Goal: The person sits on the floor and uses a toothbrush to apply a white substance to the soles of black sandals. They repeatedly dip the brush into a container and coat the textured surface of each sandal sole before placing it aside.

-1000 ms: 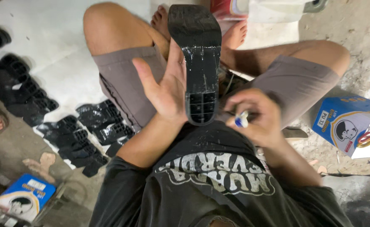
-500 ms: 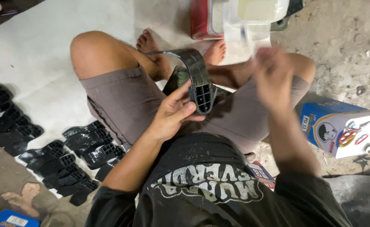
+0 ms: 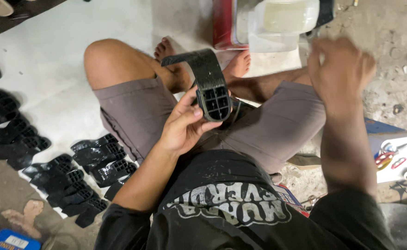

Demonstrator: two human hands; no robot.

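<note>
I sit cross-legged on the ground. My left hand (image 3: pixel 185 125) grips a black shoe sole (image 3: pixel 209 81) at its heel over my lap; the heel's gridded hollow faces me and the toe points away. My right hand (image 3: pixel 340 69) is lifted at the right, blurred, fingers curled, close to a white plastic container (image 3: pixel 282 18). Whether it holds anything cannot be told.
Several black soles (image 3: pixel 83 171) lie in rows on a white sheet (image 3: pixel 51 69) to my left. A red box (image 3: pixel 223 25) stands behind the white container. A blue and white carton (image 3: pixel 397 157) sits at my right. Another person's foot (image 3: pixel 23 220) is at the bottom left.
My left hand has lowered and tilted the sole so that its heel faces me. My right hand rose from my lap towards the white container.
</note>
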